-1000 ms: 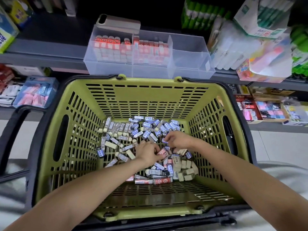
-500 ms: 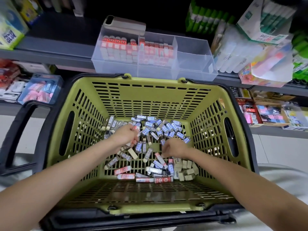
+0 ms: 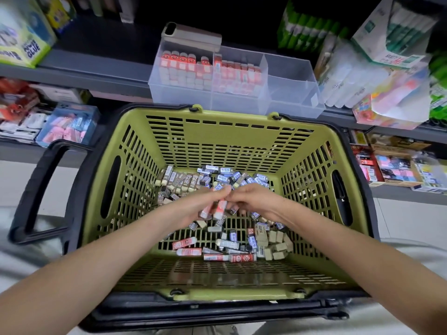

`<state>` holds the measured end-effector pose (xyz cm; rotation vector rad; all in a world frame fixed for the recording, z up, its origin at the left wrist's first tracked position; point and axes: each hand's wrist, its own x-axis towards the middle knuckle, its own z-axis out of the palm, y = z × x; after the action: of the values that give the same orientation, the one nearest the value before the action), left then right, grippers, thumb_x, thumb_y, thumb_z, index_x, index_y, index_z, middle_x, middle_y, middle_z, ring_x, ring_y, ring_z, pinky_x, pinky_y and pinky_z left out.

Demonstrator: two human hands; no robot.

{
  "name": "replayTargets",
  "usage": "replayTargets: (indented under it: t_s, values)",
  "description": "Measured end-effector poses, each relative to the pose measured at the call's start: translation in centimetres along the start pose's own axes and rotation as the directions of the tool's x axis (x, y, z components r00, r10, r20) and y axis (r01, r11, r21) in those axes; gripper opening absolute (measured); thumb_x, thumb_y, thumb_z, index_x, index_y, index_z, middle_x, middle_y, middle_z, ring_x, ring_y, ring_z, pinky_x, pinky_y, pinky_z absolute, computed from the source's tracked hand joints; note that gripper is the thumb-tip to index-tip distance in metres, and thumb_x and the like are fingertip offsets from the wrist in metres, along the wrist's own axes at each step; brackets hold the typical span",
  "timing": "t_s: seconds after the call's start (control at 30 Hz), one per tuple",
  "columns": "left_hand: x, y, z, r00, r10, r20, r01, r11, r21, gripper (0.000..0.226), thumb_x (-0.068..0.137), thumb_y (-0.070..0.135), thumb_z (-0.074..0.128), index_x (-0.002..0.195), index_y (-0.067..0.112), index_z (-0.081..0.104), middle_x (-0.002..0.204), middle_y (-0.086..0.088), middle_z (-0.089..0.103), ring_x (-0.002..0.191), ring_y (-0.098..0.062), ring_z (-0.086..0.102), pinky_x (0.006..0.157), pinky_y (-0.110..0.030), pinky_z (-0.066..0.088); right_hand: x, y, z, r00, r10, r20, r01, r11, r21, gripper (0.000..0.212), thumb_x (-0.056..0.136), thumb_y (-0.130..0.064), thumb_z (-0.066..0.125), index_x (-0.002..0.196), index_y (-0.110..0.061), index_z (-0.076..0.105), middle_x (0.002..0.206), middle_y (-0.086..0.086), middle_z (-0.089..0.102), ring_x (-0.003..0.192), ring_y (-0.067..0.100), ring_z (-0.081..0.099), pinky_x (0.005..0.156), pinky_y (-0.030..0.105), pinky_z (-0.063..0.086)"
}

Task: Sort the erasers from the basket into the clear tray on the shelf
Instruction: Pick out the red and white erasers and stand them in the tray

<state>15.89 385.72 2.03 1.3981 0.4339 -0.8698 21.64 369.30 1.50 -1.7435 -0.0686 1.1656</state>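
Note:
A green basket (image 3: 225, 139) with black handles holds several loose erasers (image 3: 232, 238) in red, blue, brown and plain sleeves. My left hand (image 3: 193, 209) hovers over the pile, shut on two red-sleeved erasers (image 3: 215, 210). My right hand (image 3: 256, 201) meets it fingertip to fingertip, pinching at the same erasers. The clear tray (image 3: 290, 93) stands on the shelf just behind the basket. Its left and middle compartments hold rows of red-sleeved erasers (image 3: 208, 68); the right compartment looks bare.
A beige phone-like case (image 3: 193, 36) lies on the tray's back edge. Glue boxes (image 3: 21, 44) stand at the far left, green glue sticks (image 3: 302, 30) and wrapped packs (image 3: 387, 88) at the right. Lower shelves hold packaged stationery (image 3: 67, 126).
My left hand swung from the left of the pile to the middle, now holding red-sleeved erasers. My right hand lifted off the pile and came up to meet it.

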Motion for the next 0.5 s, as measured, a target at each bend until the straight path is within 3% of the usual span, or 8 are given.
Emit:
replayTargets:
  t_s: [0.07,0.13,0.2,0.23,0.3,0.37,0.43,0.5]
  values:
    - [0.2,-0.3,0.3,0.998,-0.014,0.068,0.020,0.996,-0.086,0.047,0.075,0.055,0.060,0.095,0.012,0.061,0.076,0.001,0.064,0.073,-0.014,0.058,0.072,-0.025,0.048,-0.4,-0.9,-0.1,0.993,-0.073,0.094,0.067,0.996,0.062,0.015,0.085,-0.005,0.063,0.080,-0.015,0.073,0.076,0.002,0.070,0.064,0.008,0.059,0.058,0.017,0.047]
    - [0.5,-0.7,0.5,0.997,-0.030,0.068,0.041,0.984,-0.175,0.043,0.079,0.047,0.063,0.099,0.009,0.058,0.074,-0.001,0.060,0.065,-0.013,0.057,0.063,-0.023,0.048,-0.7,-0.9,-0.6,0.988,-0.093,0.122,0.089,0.995,0.038,0.019,0.083,0.003,0.062,0.088,-0.013,0.071,0.081,0.002,0.071,0.071,0.010,0.063,0.064,0.018,0.050]
    - [0.6,-1.0,0.5,0.998,-0.061,0.018,0.063,0.985,-0.161,0.043,0.087,0.041,0.060,0.109,0.004,0.055,0.074,-0.003,0.057,0.061,-0.012,0.054,0.057,-0.021,0.047,-0.5,0.1,-1.1,0.996,-0.084,0.011,0.085,0.981,-0.174,0.019,0.082,0.002,0.063,0.090,-0.014,0.071,0.087,0.000,0.071,0.078,0.010,0.065,0.074,0.023,0.053]
    - [0.7,-1.1,0.4,0.997,-0.073,-0.022,0.070,0.989,-0.134,0.041,0.089,0.039,0.059,0.111,0.004,0.053,0.074,-0.002,0.056,0.060,-0.011,0.052,0.055,-0.020,0.046,-0.4,0.9,-1.4,0.995,-0.089,-0.053,0.062,0.919,-0.389,0.017,0.082,-0.001,0.064,0.092,-0.012,0.071,0.091,-0.001,0.071,0.083,0.011,0.065,0.081,0.027,0.053]
    - [0.8,-1.0,0.1,0.994,-0.074,-0.085,0.065,0.992,-0.104,0.035,0.091,0.035,0.057,0.109,0.005,0.052,0.072,-0.002,0.055,0.058,-0.011,0.050,0.054,-0.020,0.045,0.1,3.2,-1.8,0.996,-0.075,-0.044,0.011,0.609,-0.793,0.022,0.085,-0.008,0.061,0.105,-0.012,0.069,0.103,0.001,0.070,0.099,0.016,0.062,0.090,0.031,0.049]
    - [0.9,-0.8,-0.4,0.992,-0.064,-0.111,0.049,0.990,-0.133,0.034,0.091,0.030,0.059,0.113,0.004,0.051,0.071,-0.002,0.057,0.059,-0.012,0.051,0.058,-0.023,0.046,0.4,5.2,-1.5,1.000,0.001,0.031,0.029,0.331,-0.943,0.031,0.089,-0.015,0.054,0.118,-0.015,0.063,0.110,0.001,0.068,0.109,0.019,0.052,0.090,0.029,0.045]
    - [1.0,-0.5,-0.9,0.991,-0.060,-0.122,0.038,0.983,-0.179,0.042,0.089,0.023,0.064,0.122,0.004,0.045,0.072,-0.003,0.061,0.060,-0.012,0.055,0.061,-0.025,0.048,0.7,6.0,-1.2,0.997,0.046,0.062,0.050,0.225,-0.973,0.032,0.089,-0.018,0.052,0.120,-0.017,0.062,0.112,0.001,0.066,0.111,0.021,0.047,0.091,0.030,0.041]
    - [1.1,-0.5,-1.1,0.991,-0.060,-0.117,0.040,0.985,-0.165,0.054,0.085,0.017,0.069,0.129,0.003,0.042,0.073,-0.002,0.063,0.061,-0.011,0.056,0.060,-0.023,0.049,0.9,6.0,-1.1,0.994,0.085,0.064,0.046,0.202,-0.978,0.036,0.086,-0.016,0.054,0.121,-0.017,0.061,0.116,0.002,0.065,0.116,0.022,0.046,0.097,0.033,0.039]
